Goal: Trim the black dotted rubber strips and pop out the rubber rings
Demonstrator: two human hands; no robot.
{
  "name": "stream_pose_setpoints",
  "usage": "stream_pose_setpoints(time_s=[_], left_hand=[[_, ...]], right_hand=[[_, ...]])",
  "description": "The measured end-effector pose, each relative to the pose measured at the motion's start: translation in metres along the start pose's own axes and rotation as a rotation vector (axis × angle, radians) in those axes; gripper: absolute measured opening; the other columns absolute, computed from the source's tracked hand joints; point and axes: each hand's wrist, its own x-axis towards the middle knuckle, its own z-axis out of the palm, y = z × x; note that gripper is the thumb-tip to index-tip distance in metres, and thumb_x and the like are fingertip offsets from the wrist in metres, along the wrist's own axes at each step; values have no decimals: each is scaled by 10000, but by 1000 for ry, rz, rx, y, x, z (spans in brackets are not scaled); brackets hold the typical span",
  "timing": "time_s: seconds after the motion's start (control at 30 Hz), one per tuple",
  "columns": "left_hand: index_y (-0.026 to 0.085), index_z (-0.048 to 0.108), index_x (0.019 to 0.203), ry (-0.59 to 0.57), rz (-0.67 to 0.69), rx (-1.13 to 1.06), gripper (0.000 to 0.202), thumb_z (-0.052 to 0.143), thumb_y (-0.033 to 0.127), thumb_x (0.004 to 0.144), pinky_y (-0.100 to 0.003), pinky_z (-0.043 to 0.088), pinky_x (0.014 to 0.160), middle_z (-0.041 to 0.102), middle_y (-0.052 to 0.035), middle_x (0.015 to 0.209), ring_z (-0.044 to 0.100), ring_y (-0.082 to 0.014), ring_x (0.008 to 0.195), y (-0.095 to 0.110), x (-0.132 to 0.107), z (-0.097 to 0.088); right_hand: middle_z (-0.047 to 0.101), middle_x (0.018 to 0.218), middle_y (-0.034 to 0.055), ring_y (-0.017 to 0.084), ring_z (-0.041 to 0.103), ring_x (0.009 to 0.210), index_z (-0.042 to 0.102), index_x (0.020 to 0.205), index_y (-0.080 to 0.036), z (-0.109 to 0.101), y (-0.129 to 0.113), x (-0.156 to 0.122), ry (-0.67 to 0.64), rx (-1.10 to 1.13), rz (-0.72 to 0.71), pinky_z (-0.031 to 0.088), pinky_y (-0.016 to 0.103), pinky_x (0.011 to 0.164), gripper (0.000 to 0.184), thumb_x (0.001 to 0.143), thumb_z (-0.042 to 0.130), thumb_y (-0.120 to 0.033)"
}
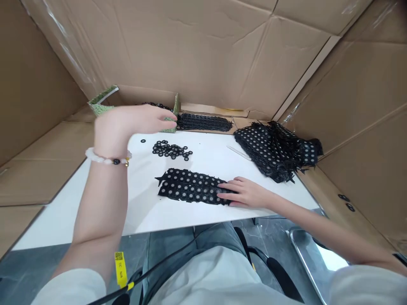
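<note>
My left hand (140, 118) is raised at the back left, over a green-edged box (101, 108). Two of its digits point right with a small gap between them, and nothing shows in them; the other fingers are hidden. My right hand (246, 192) lies flat, fingers spread, on the right end of a black rubber sheet (190, 186) with rows of round grey-centred spots. That sheet rests on the white table (143, 216), its left edge ragged. Behind it is a loose heap of small black rings (171, 150), with a single ring (143, 141) apart to the left.
A large pile of black dotted sheets (270, 148) stands at the back right, beside a thin white strip (239, 152). Stacked black strips (205, 122) lie along the back in a cardboard tray. Cardboard walls (190, 51) enclose the table. A cable (171, 256) crosses my lap.
</note>
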Motion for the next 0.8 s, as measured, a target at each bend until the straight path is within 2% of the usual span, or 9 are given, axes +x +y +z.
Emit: stream_pose_setpoints(time_s=[0.1,0.2,0.27,0.33,0.4,0.47,0.53,0.67,0.8], left_hand=[[200,651,1360,-199,85,29,470,474,425,986,-324,491,950,700,-76,1347,677,-248,1136,24,5,45],[159,634,1370,-305,347,-98,450,524,336,971,-309,439,1069,648,-109,1422,618,-242,1264,34,-3,101],[175,600,1405,-320,421,-175,474,546,358,971,-327,440,1077,633,-111,1433,591,-254,1286,33,-14,131],[187,609,1387,-244,412,-190,457,534,381,980,-355,438,1079,632,-122,1416,569,-280,1296,30,-22,150],[171,608,1374,-161,371,-198,454,477,406,1008,-377,451,1056,636,-146,1385,590,-294,1255,29,-27,159],[155,630,1315,-120,331,-182,450,467,444,1011,-391,481,978,685,-156,1268,642,-302,1137,31,-27,164],[162,674,1168,-114,304,-168,401,515,481,983,-383,494,867,732,-131,1083,671,-295,985,32,-25,167],[193,647,839,-110,322,-239,340,528,488,961,-355,472,780,722,-84,895,649,-260,871,32,-21,175],[204,583,754,-52,299,-253,342,470,440,974,-364,461,784,711,-77,879,637,-252,862,28,-20,175]], right_hand=[[560,1530,110,289,576,1295,561,1457,-239,4,-6,-14,-39,88,75,498,469,1017,477,1027,506,-440],[616,1472,99,291,580,1287,595,1427,-245,-4,8,-24,2,97,173,497,483,1029,435,1031,495,-393],[669,1396,109,309,597,1251,633,1388,-256,-13,33,-31,66,27,362,491,509,1021,398,1025,496,-345],[659,1397,133,340,568,1276,685,1315,-225,-25,68,-40,114,-57,644,447,532,1076,382,1013,500,-368],[609,1447,157,362,520,1319,665,1337,-186,-35,105,-52,126,-178,953,412,524,1105,425,1016,462,-378],[533,1517,193,407,460,1359,549,1460,-139,-41,138,-66,109,-295,1262,379,555,1107,528,1004,476,-395],[541,1484,243,425,462,1330,499,1490,-93,-43,161,-81,-9,-292,1476,386,561,1071,604,975,532,-407],[612,1411,196,408,449,1308,641,1370,-163,-42,180,-100,-85,-289,1530,385,549,1039,464,1018,419,-367],[652,1374,138,369,492,1246,720,1261,-218,-45,179,-105,-97,-290,1499,428,495,1005,418,1022,409,-362]])
